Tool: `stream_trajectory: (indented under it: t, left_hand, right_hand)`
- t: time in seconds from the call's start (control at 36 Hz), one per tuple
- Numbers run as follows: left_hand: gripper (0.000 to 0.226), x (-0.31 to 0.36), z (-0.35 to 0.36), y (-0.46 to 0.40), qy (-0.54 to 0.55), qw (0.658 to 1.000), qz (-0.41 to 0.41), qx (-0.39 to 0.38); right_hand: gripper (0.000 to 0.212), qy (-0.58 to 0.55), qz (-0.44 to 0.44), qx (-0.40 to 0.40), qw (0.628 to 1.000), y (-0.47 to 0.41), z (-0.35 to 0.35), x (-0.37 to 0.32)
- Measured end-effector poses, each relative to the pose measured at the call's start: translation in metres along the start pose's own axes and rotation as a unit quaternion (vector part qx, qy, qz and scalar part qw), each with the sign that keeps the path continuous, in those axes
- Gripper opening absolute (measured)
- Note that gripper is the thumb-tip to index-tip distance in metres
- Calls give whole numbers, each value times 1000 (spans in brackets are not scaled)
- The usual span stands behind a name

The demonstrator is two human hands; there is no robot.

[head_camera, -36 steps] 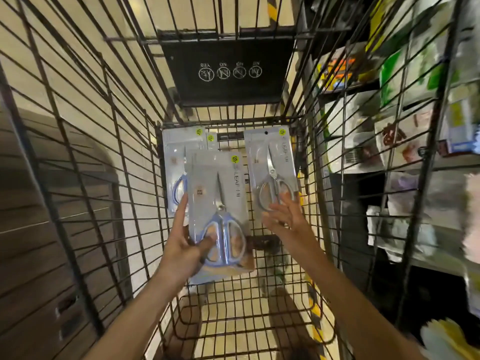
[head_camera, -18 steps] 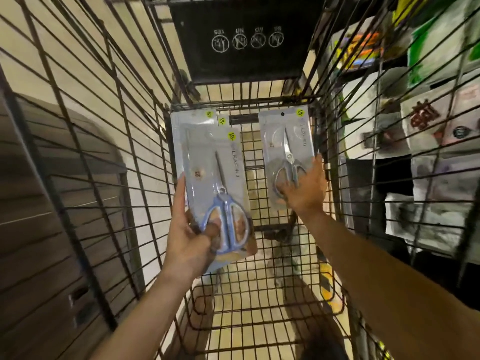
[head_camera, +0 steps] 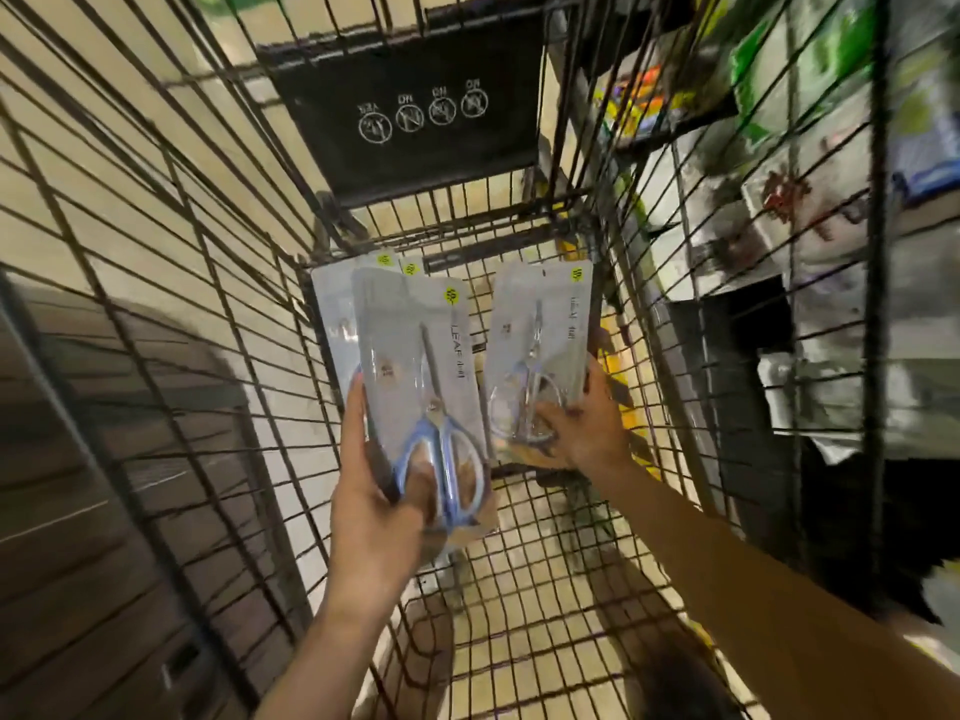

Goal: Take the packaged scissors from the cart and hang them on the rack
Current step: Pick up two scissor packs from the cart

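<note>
I look down into a wire shopping cart (head_camera: 545, 553). My left hand (head_camera: 374, 506) grips a pack of blue-handled scissors (head_camera: 415, 366) by its lower end, thumb over the handles, held above the cart floor. Behind it lie further scissors packs (head_camera: 332, 314), mostly hidden. My right hand (head_camera: 582, 423) is closed on the lower end of a pack of grey-handled scissors (head_camera: 540, 335), which is tilted up off the cart floor near the far right corner.
The cart's black fold-down seat panel (head_camera: 410, 101) with warning icons stands at the far end. Store shelves with packaged goods (head_camera: 810, 210) run along the right, outside the cart wall. A dark wooden surface (head_camera: 104, 485) lies to the left.
My right hand has closed on the grey-handled scissors pack and lifted its lower end. My left hand kept hold of the blue-handled pack. The view shifted slightly.
</note>
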State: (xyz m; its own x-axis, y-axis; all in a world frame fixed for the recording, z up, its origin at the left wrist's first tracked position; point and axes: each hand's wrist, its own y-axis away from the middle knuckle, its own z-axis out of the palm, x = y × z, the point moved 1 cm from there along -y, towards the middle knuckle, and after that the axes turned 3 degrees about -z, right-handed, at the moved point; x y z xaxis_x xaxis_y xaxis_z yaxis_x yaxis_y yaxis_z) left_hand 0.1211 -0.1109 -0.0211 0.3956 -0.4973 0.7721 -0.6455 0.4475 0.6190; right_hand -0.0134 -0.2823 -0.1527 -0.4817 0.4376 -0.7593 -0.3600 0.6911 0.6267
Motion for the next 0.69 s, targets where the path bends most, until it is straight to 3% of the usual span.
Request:
stream_trajectory:
  t: [0.11,0.39,0.53,0.69]
  left_hand:
    - [93,14,-3,15,-48,999,18,-2]
    - [85,128,-45,109,-113,981,113,-111]
    - [85,182,-82,168,-144,958,179,-174]
    - [88,215,-121,234,-186,930,248,-197]
  right_hand:
    - [72,-40,8,-16,999,33,-4,-1]
    - [75,-118,7,31,992,208,-39,-69]
    - [66,-114,-71,76,988,293,-60,-116]
    - [77,-149,-123,71,979,394,-84,-162]
